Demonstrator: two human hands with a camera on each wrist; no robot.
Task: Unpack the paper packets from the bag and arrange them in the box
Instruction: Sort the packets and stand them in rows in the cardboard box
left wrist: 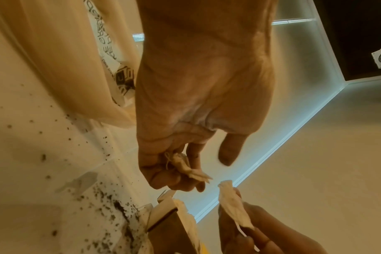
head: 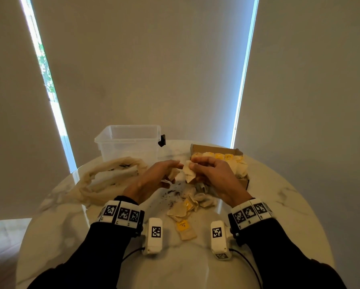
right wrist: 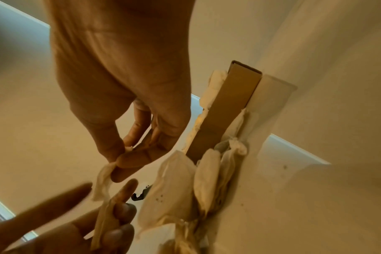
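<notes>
Beside the box [head: 216,150], right hand [head: 214,176] pinched a packet [head: 189,173]; left hand [head: 152,180] (fingers curled) gripped another [left wrist: 185,165].

The cardboard box [head: 216,152] is seen from above and behind by the head view. It is viewed close by both wrist cameras, tilted, across the marble table [left wrist: 33,154], which all views share.

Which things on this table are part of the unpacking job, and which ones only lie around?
Part of the job:
- bag
- cardboard box
- loose packets
- packet pinched by right hand
- packet gripped by left hand

Only lying around:
- clear plastic bin
- dark crumbs
</notes>
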